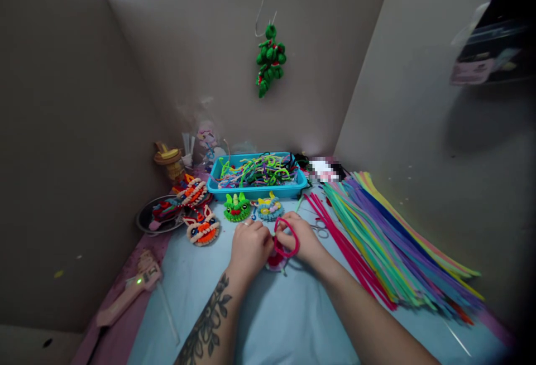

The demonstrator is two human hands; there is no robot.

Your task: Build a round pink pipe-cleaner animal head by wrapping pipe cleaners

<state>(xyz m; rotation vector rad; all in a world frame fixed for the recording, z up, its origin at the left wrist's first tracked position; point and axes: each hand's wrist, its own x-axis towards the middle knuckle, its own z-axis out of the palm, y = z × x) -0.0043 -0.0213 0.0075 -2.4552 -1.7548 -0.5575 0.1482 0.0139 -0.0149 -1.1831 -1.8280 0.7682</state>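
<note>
Both my hands meet at the middle of the light blue table cover (268, 320). My left hand (250, 246), a ring on one finger, is closed and pinches a small red pipe-cleaner piece (276, 260) lying on the cover. My right hand (302, 238) is closed on a pink-red pipe cleaner (288, 245) bent into a loop, which curves over its fingers and joins the red piece.
A blue tray (256, 190) of tangled pipe cleaners stands at the back. Finished figures lie before it: green (237, 207), blue-yellow (269, 207), orange-white (203, 230). Long coloured pipe cleaners (389, 236) fan out right. Scissors (320, 229), a pink glue gun (129, 293), a metal dish (144, 220) and a hanging green ornament (270, 61) are nearby.
</note>
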